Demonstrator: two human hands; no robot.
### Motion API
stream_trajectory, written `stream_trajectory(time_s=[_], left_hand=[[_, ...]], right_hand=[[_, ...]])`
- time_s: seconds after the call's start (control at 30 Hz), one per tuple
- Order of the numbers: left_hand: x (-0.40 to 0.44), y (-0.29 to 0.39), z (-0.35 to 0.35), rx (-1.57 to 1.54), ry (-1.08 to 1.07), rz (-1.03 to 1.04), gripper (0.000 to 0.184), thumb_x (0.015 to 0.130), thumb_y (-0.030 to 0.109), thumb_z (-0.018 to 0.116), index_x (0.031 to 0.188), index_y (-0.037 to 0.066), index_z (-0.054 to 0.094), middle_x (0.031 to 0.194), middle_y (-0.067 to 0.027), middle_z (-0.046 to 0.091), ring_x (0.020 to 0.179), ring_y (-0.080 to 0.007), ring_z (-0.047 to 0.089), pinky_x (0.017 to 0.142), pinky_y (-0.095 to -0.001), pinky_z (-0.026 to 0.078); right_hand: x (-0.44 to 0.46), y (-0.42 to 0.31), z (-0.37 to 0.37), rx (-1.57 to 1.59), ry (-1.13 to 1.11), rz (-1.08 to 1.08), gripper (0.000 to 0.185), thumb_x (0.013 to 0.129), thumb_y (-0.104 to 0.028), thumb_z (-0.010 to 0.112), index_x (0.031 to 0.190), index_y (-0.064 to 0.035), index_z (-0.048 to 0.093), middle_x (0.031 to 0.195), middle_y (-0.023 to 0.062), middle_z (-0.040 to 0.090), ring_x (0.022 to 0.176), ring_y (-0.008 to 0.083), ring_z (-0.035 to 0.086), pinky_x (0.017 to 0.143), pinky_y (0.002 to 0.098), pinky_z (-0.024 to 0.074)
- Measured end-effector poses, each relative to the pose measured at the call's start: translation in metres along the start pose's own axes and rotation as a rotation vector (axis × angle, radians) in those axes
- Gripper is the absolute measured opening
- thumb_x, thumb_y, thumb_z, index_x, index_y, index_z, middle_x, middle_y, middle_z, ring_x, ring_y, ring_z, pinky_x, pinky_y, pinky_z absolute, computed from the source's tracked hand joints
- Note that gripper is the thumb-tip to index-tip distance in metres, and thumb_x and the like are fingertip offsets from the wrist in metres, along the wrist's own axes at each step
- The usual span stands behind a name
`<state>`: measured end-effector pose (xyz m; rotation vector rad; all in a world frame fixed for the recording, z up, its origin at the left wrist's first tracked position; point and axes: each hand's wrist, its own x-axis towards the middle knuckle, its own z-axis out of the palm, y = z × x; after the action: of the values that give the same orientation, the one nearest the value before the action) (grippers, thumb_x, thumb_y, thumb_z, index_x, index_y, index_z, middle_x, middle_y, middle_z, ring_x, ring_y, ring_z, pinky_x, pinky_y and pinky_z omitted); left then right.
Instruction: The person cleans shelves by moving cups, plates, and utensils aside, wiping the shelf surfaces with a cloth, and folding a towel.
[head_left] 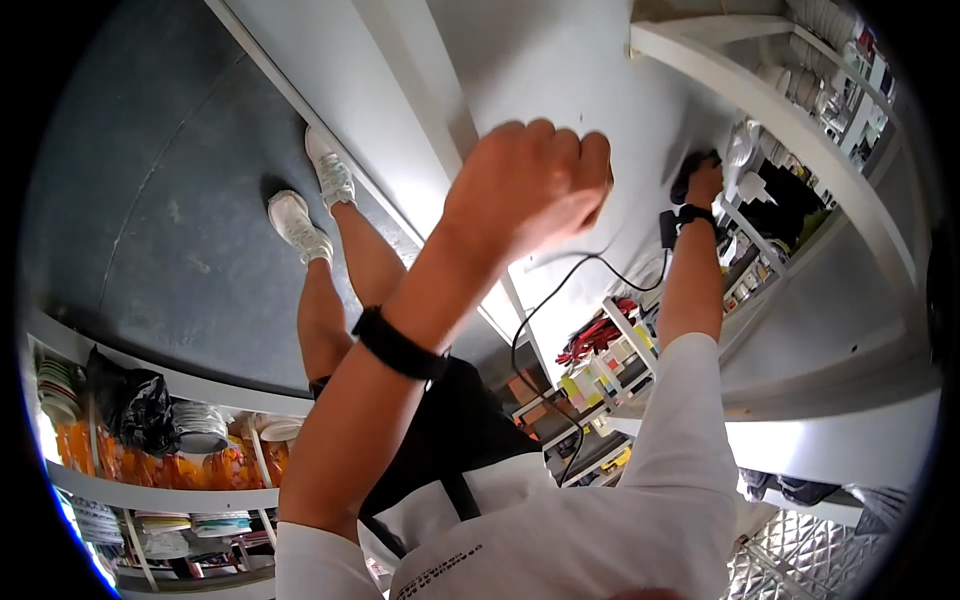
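Note:
My left hand (535,185) is raised in the middle of the head view, its back toward me and its fingers curled closed. Whatever may lie inside its fingers is hidden. A black band (400,345) circles that wrist. Farther off on the right, my right hand (706,183) has its fingers bent around a small black object (686,178) whose kind I cannot make out. It is close to the shelf goods. A black box-shaped device (669,229) is strapped at the right wrist, with a black cable (518,335) running from it toward my waist.
White curved shelving (830,130) holds mixed goods on the right. Lower left, more shelves (160,490) carry stacked plates (200,425), a black plastic bag (130,405) and orange packs (130,455). My white shoes (300,225) stand on the dark grey floor (150,190) beside a pale panel (340,90).

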<state>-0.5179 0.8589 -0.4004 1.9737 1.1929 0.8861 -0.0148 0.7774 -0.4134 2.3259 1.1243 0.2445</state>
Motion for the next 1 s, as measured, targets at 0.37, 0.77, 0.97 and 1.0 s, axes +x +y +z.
stream_trajectory(time_s=[0.37, 0.77, 0.97, 1.0], left_hand=[[-0.162, 0.013, -0.209, -0.169, -0.628, -0.045, 0.022, 0.088, 0.014, 0.066, 0.071, 0.008, 0.054, 0.057, -0.0076, 0.054, 0.048, -0.0267, 0.054, 0.045, -0.0379, 0.04], [-0.221, 0.173, -0.425, 0.115, -0.561, -0.174, 0.026, 0.093, 0.021, 0.061, 0.072, 0.008, 0.054, 0.057, -0.0103, 0.053, 0.054, -0.0327, 0.057, 0.05, -0.0438, 0.043], [-0.201, 0.256, -0.436, -0.055, -0.094, -0.477, 0.019, 0.094, 0.024, 0.062, 0.091, 0.006, 0.061, 0.082, -0.0135, 0.061, 0.075, -0.0283, 0.061, 0.063, -0.0379, 0.047], [-0.203, 0.266, -0.43, -0.178, 0.02, -0.501, 0.02, 0.095, 0.026, 0.063, 0.099, 0.006, 0.062, 0.09, -0.0119, 0.064, 0.081, -0.0252, 0.063, 0.066, -0.0359, 0.048]], right_hand=[[-0.264, -0.137, -0.094, 0.548, -0.134, 0.282, 0.049, 0.098, -0.036, 0.049, 0.143, -0.017, 0.05, 0.13, 0.0241, 0.05, 0.109, 0.0447, 0.059, 0.095, 0.0521, 0.0476], [-0.336, -0.091, -0.289, 2.139, -0.799, 0.71, 0.059, 0.1, -0.041, 0.037, 0.144, -0.003, 0.045, 0.14, 0.0174, 0.055, 0.128, 0.0293, 0.054, 0.111, 0.0449, 0.0423], [-0.388, -0.095, -0.384, 2.254, -1.245, -0.281, 0.05, 0.101, -0.027, 0.047, 0.142, 0.0032, 0.046, 0.135, 0.0173, 0.057, 0.122, 0.0294, 0.057, 0.111, 0.0401, 0.0408], [-0.399, -0.093, -0.4, 2.248, -1.282, -0.33, 0.05, 0.101, -0.027, 0.047, 0.142, 0.0032, 0.046, 0.135, 0.0173, 0.057, 0.122, 0.0294, 0.057, 0.111, 0.0401, 0.0408]])
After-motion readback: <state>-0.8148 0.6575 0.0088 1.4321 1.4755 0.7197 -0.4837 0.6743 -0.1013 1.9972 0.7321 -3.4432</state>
